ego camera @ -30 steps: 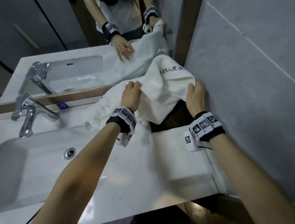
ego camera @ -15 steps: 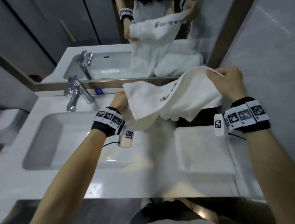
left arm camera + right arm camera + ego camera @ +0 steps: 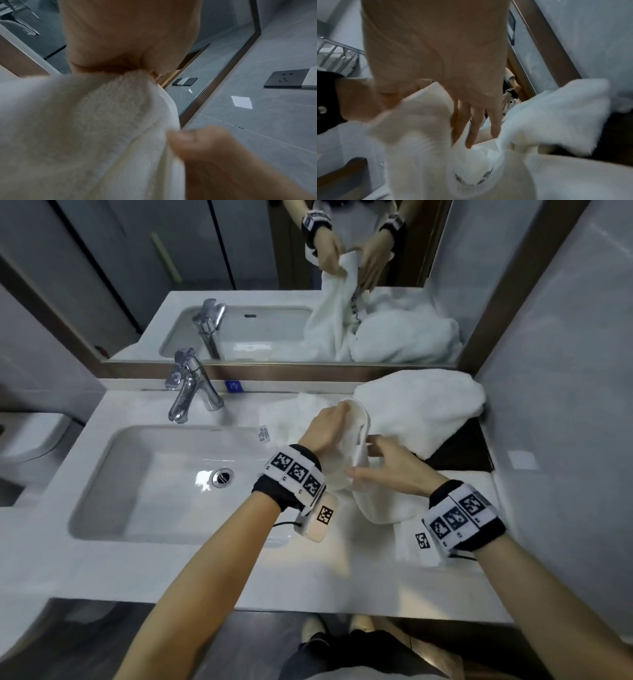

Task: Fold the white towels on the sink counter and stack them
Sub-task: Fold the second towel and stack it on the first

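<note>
Half a second ago the white terry towel (image 3: 356, 474) was stretched wide between two raised hands; now its top edge is gathered into one bunch over the white marble sink counter (image 3: 239, 570), and the cloth hangs doubled. The left hand (image 3: 325, 429) has swung in from 9 o'clock and grips that bunch at its top. The right hand (image 3: 387, 467) has dropped from 2 o'clock to the centre, fingers (image 3: 471, 135) straight along the fold (its earlier pinch on the corner is gone), thumb against the cloth.
</note>
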